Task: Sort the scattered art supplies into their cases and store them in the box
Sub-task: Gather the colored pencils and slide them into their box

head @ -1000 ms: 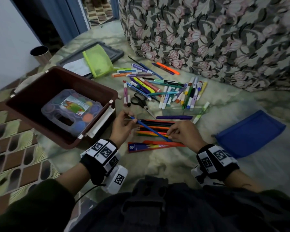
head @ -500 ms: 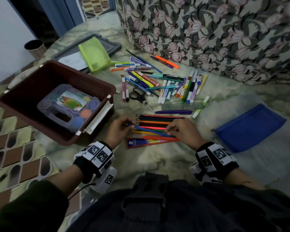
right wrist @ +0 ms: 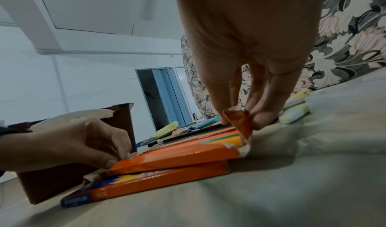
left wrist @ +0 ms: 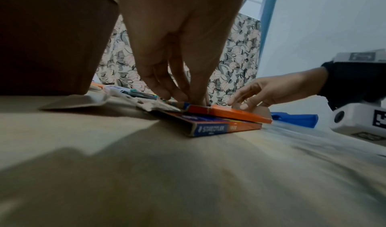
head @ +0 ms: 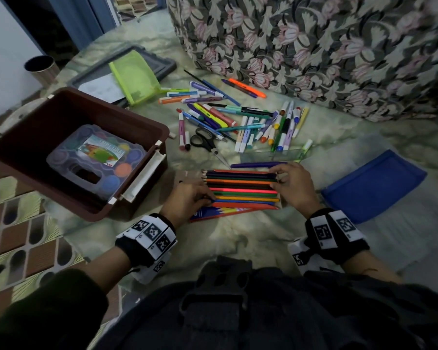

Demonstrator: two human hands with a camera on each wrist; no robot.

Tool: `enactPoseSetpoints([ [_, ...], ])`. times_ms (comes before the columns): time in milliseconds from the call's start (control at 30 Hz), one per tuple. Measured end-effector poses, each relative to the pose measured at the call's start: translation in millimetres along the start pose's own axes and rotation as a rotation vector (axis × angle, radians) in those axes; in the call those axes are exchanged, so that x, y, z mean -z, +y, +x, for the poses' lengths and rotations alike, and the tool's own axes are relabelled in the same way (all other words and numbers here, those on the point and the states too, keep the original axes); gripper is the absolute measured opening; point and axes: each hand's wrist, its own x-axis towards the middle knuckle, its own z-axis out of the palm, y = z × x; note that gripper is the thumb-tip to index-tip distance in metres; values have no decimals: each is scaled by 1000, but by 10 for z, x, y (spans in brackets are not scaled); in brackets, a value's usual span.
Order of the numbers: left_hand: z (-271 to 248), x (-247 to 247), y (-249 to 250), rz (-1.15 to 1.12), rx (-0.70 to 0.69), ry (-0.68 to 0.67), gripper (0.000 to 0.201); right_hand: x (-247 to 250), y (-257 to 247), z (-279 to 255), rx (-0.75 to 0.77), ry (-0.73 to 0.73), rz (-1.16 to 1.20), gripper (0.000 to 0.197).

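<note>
A row of coloured pencils (head: pixel 240 188) lies in an orange cardboard tray (right wrist: pixel 177 159), which rests partly on its blue and orange sleeve (head: pixel 220 212). My left hand (head: pixel 205 197) has its fingertips bunched on the tip end of a blue pencil (head: pixel 238 202) at the tray's near side. My right hand (right wrist: pixel 240 120) pinches the tray's orange end flap. The brown storage box (head: pixel 147 127) stands at the left with a clear paint case (head: pixel 96 157) inside. Several markers and pens (head: pixel 238 117) lie scattered beyond the tray.
Black scissors (head: pixel 205 141), a purple pen (head: pixel 258 164) and a clear ruler (head: pixel 271 155) lie just behind the tray. A blue pouch (head: pixel 372 185) is at the right, a green mesh pouch (head: pixel 134 77) on a grey lid at the back. A floral sofa stands behind.
The blue pencil, held slanted across the tray by both hands, now lies flat in the row. My right hand has moved from the pencil to the tray's right end flap.
</note>
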Motion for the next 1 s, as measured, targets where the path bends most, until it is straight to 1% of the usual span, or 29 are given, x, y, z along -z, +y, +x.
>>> enactPoseSetpoints([
  [100,24,-14,26,38,-63,-2,13,9,13,5,-14,-1,23,30],
  [233,62,-44,71,66,-88,19,13,36,39,-10,6,3,57,31],
  [400,109,-54,104,101,-92,-9,15,61,66,-16,6,-7,80,32],
  [567,134,7,74,123,-71,-60,18,46,67,-6,15,-21,-16,31],
  [667,136,8,32,100,-53,0,17,33,74,6,-1,-10,17,31],
  [700,134,2,12,109,-50,28,21,32,73,9,-5,-3,35,31],
  [767,129,-15,-29,167,-55,44,37,31,64,15,-3,8,61,31],
  [833,133,-30,-62,204,-46,1,61,25,46,20,9,16,73,29],
  [900,151,-39,-79,193,-6,-71,81,14,28,24,18,10,61,27],
  [933,167,-45,-88,188,12,-104,87,6,21,26,19,3,54,27],
  [1000,205,-51,-108,199,35,-144,94,-7,13,29,18,-6,50,28],
])
